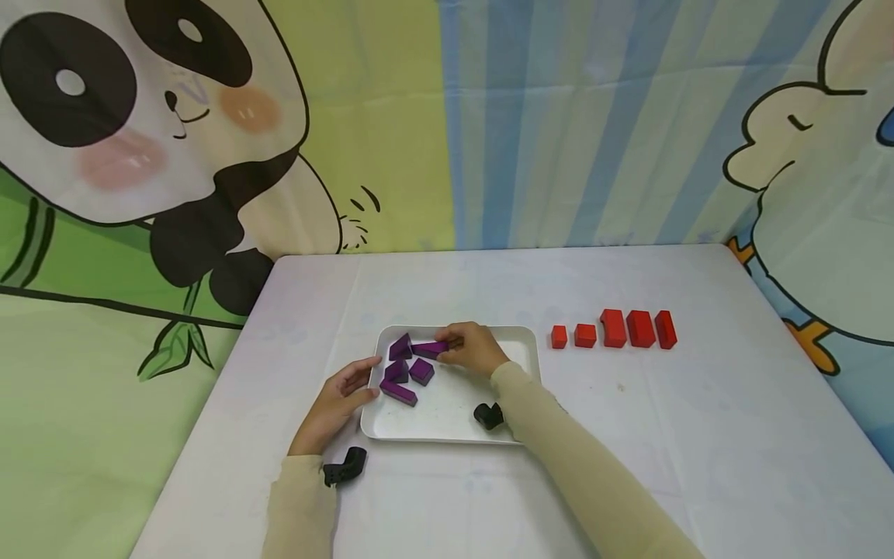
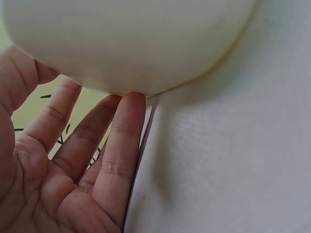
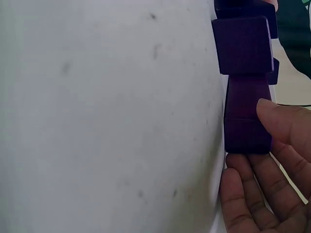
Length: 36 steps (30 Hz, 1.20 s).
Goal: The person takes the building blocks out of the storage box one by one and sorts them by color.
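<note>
Working remotely, I pinch a purple wedge (image 1: pixel 427 350) in my right grip (image 1: pixel 475 349), far left in the white tray (image 1: pixel 447 415); my loosely spread left grip (image 1: pixel 337 402) touches its left rim.

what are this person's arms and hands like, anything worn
The left hand and right hand are bare, no gloves. The left sleeve and right sleeve are long and beige. A black device sits at the left wrist, another black device at the right.

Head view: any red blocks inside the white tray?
No, all five red blocks lie on the tabletop, right of the tray, which holds purple blocks.
</note>
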Available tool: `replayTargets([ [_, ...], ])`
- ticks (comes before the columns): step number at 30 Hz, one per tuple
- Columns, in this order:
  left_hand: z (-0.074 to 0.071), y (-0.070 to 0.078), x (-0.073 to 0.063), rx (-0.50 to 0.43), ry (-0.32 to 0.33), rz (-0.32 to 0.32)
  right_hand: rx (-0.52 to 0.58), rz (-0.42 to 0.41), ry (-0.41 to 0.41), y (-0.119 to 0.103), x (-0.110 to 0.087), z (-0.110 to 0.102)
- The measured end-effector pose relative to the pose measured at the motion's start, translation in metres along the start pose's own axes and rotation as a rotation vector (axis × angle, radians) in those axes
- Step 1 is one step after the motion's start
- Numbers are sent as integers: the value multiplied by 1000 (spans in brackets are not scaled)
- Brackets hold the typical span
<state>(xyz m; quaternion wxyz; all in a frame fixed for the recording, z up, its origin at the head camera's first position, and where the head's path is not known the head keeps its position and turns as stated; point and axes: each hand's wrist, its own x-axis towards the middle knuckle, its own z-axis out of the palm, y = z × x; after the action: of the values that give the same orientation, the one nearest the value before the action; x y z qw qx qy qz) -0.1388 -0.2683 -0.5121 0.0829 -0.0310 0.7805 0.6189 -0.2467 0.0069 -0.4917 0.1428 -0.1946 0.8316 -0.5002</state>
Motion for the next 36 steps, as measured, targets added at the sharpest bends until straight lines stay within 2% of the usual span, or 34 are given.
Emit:
replayTargets([
  [7,3,0,5,17,-4,9,-19,22,29,-1,-7,-9],
  [14,5,-2,7,44,14,-1,-35,32,31,-5,-18,-31],
  [22,7,-1,7,30,5,-5,18,-31,48,-8,-41,-69],
  [28,5,-3,5,30,17,-8,92,-137,82,-2,-59,-96],
  [31,2,-3,3,26,20,-5,87,-172,104,4,-67,-109],
  [36,0,-3,1,31,19,-7,106,-157,133,14,-82,-134],
])
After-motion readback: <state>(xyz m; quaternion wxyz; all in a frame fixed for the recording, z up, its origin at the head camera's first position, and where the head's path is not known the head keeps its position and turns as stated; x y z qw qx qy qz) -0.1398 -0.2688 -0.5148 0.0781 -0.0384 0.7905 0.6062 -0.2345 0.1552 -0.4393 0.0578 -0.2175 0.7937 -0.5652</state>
